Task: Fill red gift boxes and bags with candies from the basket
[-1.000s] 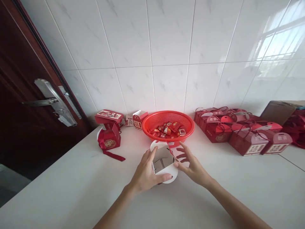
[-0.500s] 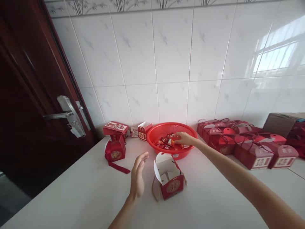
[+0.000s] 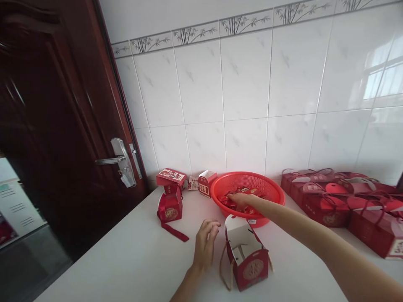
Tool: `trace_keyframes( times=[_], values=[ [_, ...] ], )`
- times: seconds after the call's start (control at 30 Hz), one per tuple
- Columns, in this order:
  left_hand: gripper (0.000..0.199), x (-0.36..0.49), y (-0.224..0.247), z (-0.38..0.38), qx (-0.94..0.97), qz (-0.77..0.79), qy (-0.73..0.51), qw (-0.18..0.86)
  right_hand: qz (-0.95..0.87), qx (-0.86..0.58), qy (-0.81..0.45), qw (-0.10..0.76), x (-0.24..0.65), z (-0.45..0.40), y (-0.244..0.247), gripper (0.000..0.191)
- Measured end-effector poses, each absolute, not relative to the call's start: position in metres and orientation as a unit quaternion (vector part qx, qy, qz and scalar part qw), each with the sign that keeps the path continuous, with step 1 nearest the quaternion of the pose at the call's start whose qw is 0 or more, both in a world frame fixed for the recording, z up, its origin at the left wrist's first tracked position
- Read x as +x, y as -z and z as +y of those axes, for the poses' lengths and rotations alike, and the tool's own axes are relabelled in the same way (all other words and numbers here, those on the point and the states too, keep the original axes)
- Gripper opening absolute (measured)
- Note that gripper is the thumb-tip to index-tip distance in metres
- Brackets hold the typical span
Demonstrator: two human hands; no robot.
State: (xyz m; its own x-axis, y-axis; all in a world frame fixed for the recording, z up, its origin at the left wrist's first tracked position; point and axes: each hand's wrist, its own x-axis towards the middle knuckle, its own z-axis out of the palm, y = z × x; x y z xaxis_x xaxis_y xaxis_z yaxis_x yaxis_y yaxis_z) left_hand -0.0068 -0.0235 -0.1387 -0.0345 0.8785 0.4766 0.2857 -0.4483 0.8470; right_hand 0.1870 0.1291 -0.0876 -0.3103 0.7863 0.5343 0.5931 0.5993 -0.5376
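The small open-topped box of red printed card with a white inside stands upright on the white desk, just in front of the round red plastic basket with perforated walls, and it looks likely to be very light, fairly stiff along its folded edges, yet easy to dent or crease if its thin walls are squeezed. The rounded flap standing at its back would probably bend under a pinch, so the better hold seems to be flat fingers low on two opposite walls, where the base braces the card. The beige twisted cord drooping beside it should be soft and limp, giving little control while slack. The left hand is empty, its fingers loosely curved to the left of the box and apart from it, a good spot for steadying the near wall. The right hand reaches down into the basket among the small red-wrapped packets; its fingertips are hidden, so I cannot tell whether it has gripped any of them. Those packets look light and perhaps slick, their wrappers apt to slide over one another, so thumb and fingertips across the middle of one would probably be surer than catching a corner. The basket appears to be thin, slightly springy plastic, best taken by its rim
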Motion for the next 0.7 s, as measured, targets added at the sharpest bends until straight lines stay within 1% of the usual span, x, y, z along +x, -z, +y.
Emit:
trace_keyframes(
  times=[0.1,0.17,0.23,0.3,0.37,0.5,0.6,0.7],
  values=[
    [0.042,-0.004,0.142,-0.022,0.670,0.430,-0.548,0.259,-0.834,-0.492,-0.152,0.199,0.184,0.138,0.082,0.041],
    [0.043,-0.003,0.143,-0.022,0.682,0.423,-0.537,0.261,-0.828,-0.521,-0.159,0.134,0.183,0.143,0.077,0.042],
    [0.043,-0.003,0.143,-0.022,0.686,0.421,-0.532,0.265,-0.813,-0.548,-0.166,0.107,0.185,0.147,0.073,0.031],
    [0.042,-0.003,0.142,-0.022,0.684,0.422,-0.531,0.269,-0.794,-0.573,-0.175,0.104,0.190,0.149,0.070,0.019],
    [0.042,-0.003,0.143,-0.022,0.680,0.424,-0.531,0.274,-0.775,-0.592,-0.185,0.121,0.196,0.150,0.069,0.019],
    [0.043,-0.004,0.145,-0.020,0.685,0.429,-0.519,0.278,-0.743,-0.611,-0.203,0.184,0.209,0.149,0.066,0.016],
    [0.043,-0.004,0.148,-0.017,0.687,0.438,-0.507,0.280,-0.715,-0.632,-0.205,0.218,0.213,0.150,0.064,0.023],
    [0.044,-0.005,0.150,-0.013,0.675,0.453,-0.501,0.298,-0.691,-0.658,-0.190,0.233,0.215,0.152,0.064,0.034]
  ],
)
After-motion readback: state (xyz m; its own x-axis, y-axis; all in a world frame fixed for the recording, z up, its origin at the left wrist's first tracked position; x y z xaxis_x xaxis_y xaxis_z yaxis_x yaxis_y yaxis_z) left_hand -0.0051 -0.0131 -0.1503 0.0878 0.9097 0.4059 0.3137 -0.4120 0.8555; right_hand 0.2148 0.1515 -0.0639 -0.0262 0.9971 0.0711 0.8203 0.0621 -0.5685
